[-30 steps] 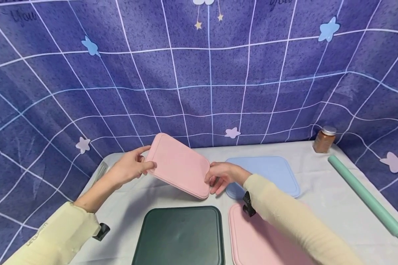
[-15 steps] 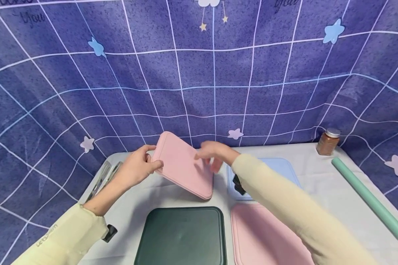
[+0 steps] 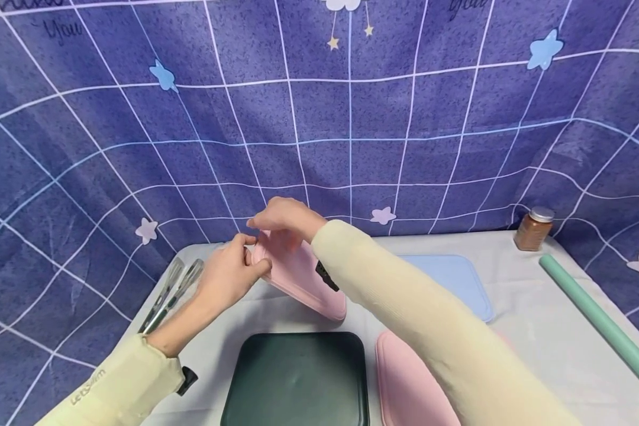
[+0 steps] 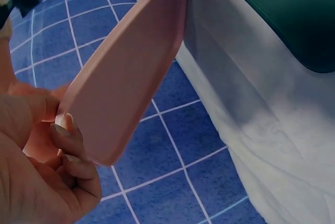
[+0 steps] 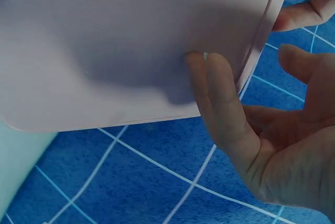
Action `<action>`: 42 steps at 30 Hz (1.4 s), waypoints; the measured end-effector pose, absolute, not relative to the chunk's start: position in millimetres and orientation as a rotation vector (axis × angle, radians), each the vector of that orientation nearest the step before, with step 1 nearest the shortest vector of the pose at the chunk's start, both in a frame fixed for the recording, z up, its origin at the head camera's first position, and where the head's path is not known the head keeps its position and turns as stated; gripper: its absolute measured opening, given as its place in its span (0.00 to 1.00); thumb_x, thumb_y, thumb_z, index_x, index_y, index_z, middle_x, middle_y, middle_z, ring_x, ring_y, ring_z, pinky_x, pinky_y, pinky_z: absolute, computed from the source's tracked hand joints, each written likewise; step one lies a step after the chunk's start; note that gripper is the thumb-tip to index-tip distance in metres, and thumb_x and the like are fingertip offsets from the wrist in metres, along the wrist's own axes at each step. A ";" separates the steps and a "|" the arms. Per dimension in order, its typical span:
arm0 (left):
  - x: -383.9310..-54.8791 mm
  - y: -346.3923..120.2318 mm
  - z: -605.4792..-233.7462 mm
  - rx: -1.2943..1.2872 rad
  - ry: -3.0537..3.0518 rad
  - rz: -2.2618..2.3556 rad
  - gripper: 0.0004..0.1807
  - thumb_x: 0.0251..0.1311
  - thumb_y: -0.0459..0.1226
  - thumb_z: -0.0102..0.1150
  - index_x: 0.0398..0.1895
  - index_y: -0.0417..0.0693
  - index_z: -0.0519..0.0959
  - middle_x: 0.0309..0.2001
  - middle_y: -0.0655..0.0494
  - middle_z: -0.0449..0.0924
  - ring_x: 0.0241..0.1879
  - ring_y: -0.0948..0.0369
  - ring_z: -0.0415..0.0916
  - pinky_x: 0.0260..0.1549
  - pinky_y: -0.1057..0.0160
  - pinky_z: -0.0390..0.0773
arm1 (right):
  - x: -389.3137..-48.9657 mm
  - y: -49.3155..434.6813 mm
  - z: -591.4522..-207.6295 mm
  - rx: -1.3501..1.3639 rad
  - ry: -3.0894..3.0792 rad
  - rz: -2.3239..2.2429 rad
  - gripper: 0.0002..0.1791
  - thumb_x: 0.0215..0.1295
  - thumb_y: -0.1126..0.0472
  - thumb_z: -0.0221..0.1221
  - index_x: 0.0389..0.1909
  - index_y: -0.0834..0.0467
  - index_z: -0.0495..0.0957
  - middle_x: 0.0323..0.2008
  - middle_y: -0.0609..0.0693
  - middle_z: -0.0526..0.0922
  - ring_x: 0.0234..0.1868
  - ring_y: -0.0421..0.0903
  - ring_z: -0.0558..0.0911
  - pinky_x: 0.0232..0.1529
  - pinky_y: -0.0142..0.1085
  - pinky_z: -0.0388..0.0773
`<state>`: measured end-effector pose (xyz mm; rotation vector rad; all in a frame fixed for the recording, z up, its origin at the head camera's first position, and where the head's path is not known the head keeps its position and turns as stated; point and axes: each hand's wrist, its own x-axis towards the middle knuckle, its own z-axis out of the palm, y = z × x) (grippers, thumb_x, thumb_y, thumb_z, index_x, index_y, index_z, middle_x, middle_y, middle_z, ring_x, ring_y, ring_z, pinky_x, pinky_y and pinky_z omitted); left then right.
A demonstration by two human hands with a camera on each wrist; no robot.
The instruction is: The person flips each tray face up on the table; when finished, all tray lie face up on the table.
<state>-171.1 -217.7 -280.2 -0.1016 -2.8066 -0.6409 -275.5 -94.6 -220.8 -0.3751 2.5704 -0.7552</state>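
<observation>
A pink cutting board (image 3: 303, 275) with rounded corners is held up at a tilt, its lower right corner close over the table. My left hand (image 3: 235, 272) pinches its left edge between thumb and fingers, also plain in the left wrist view, where the board (image 4: 128, 72) slants away from the hand. My right hand (image 3: 286, 218) is at the board's upper left corner. In the right wrist view its straight fingers (image 5: 220, 98) lie over the board's face while the thumb stands apart beyond the edge. A dark green board (image 3: 298, 378) lies flat in front.
Another pink board (image 3: 410, 384) and a blue board (image 3: 452, 278) lie to the right, partly behind my right sleeve. Metal tongs (image 3: 173, 290) lie at the left. A silver-lidded brown jar (image 3: 534, 229) and a long green roll (image 3: 599, 319) are at the right. A patterned cloth hangs behind.
My right hand has left the board's right edge and moved left and up to its upper left corner. My left hand keeps its grip. The head view has shifted slightly left.
</observation>
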 end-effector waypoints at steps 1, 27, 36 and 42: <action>-170.8 -216.5 -280.3 -0.105 -2.799 -0.626 0.27 0.57 0.43 0.59 0.58 0.39 0.75 0.25 0.55 0.78 0.22 0.61 0.72 0.23 0.62 0.69 | -275.7 -95.3 -219.5 -0.373 2.575 -0.742 0.35 0.68 0.37 0.56 0.67 0.55 0.69 0.52 0.55 0.81 0.36 0.52 0.88 0.32 0.39 0.86; -159.0 -196.1 -268.2 -0.349 -2.835 -0.807 0.33 0.60 0.40 0.59 0.69 0.39 0.66 0.28 0.60 0.80 0.23 0.65 0.71 0.25 0.65 0.71 | -277.8 -76.6 -204.2 -0.388 2.657 -0.574 0.14 0.68 0.51 0.49 0.40 0.56 0.76 0.30 0.54 0.81 0.32 0.53 0.90 0.34 0.39 0.87; -174.0 -218.9 -279.0 -0.717 -2.904 -1.449 0.46 0.64 0.38 0.65 0.81 0.52 0.50 0.33 0.52 0.80 0.28 0.60 0.77 0.28 0.67 0.74 | -276.9 -38.4 -191.8 -0.414 2.536 -0.717 0.17 0.68 0.57 0.48 0.52 0.61 0.70 0.36 0.56 0.75 0.27 0.52 0.88 0.32 0.40 0.86; -188.1 -231.8 -293.7 -0.642 -3.006 -1.448 0.38 0.67 0.40 0.61 0.78 0.49 0.59 0.38 0.51 0.81 0.32 0.58 0.79 0.28 0.67 0.73 | -281.3 0.6 -188.0 -0.410 2.474 -0.865 0.18 0.67 0.61 0.48 0.56 0.61 0.67 0.33 0.58 0.75 0.21 0.49 0.83 0.27 0.39 0.85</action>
